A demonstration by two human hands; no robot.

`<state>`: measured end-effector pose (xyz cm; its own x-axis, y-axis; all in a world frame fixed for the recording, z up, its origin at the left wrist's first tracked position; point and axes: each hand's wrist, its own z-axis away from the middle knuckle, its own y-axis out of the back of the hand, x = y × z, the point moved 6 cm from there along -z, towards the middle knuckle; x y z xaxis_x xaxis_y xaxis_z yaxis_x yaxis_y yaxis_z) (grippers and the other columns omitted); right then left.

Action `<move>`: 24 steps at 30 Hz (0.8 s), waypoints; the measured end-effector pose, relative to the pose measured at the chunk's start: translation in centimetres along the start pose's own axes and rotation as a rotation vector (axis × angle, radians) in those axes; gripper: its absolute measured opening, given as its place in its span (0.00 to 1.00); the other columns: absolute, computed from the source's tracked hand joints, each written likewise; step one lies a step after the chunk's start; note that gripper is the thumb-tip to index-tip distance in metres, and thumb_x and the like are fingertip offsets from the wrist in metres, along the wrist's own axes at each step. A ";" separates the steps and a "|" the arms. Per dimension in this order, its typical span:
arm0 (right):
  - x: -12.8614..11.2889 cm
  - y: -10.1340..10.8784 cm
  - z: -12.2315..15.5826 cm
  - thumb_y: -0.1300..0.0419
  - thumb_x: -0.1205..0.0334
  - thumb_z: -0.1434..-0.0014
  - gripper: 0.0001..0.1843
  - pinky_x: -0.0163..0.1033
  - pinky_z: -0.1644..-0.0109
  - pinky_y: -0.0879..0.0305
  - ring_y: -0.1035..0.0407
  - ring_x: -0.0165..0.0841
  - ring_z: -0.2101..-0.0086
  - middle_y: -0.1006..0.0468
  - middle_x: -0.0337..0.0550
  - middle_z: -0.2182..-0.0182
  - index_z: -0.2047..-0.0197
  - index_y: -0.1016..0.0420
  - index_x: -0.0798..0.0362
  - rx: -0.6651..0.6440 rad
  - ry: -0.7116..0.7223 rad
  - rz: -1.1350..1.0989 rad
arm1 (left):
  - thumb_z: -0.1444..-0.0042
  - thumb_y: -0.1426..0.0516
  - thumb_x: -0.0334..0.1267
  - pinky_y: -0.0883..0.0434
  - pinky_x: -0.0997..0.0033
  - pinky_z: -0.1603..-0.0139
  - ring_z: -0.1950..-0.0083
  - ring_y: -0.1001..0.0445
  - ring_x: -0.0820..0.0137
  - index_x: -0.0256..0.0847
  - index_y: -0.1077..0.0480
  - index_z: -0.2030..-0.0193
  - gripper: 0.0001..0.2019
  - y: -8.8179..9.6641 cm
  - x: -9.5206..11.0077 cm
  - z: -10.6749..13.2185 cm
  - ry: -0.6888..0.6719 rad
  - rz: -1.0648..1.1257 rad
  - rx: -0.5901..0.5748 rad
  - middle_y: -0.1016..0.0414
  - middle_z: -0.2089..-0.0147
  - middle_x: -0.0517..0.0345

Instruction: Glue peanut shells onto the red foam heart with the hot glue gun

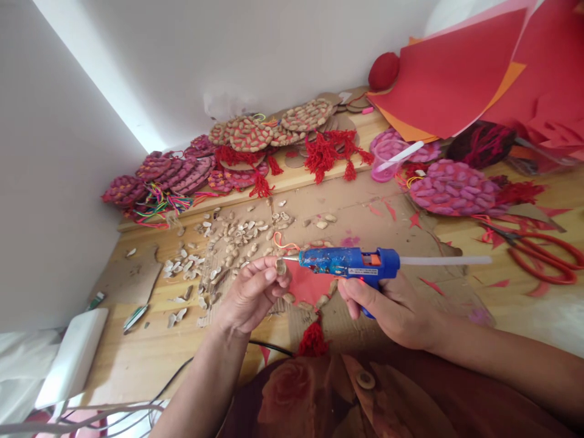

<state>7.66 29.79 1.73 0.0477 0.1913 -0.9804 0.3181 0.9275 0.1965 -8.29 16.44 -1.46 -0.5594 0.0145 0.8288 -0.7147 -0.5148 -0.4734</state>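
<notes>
My right hand (392,307) is closed round the handle of a blue glue gun (335,260), its nozzle pointing left and a white glue stick (444,260) poking out of its back. Between the fingertips of my left hand (255,286) is a peanut shell (280,266), right at the nozzle's tip. Below the gun lies a red paper disc (310,285), partly hidden, with peanut shells along its edge, an orange cord loop (283,241) at its top and a red yarn tassel (313,338) at its bottom.
Loose peanut shells (237,234) spread over cardboard (301,207) at left. Finished peanut discs (250,134) and pink ones (451,188) line the back. Red-handled scissors (542,255) lie at right, below red paper sheets (460,73). A black cable (269,345) runs near my body.
</notes>
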 end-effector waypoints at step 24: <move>0.2 -0.4 0.0 0.51 0.42 0.29 0.26 0.41 0.68 0.36 0.31 0.34 0.72 0.27 0.43 0.75 0.71 0.31 0.52 -0.084 -0.011 -0.015 | 0.59 0.25 0.44 0.39 0.82 0.74 0.72 0.39 0.78 0.37 0.32 0.75 0.20 -0.3 0.3 -0.3 -0.028 0.195 0.103 0.38 0.75 0.64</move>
<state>7.49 29.45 1.48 0.0540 0.1744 -0.9832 0.2387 0.9538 0.1823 -8.33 16.89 -1.19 -0.6698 -0.1168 0.7333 -0.5467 -0.5908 -0.5934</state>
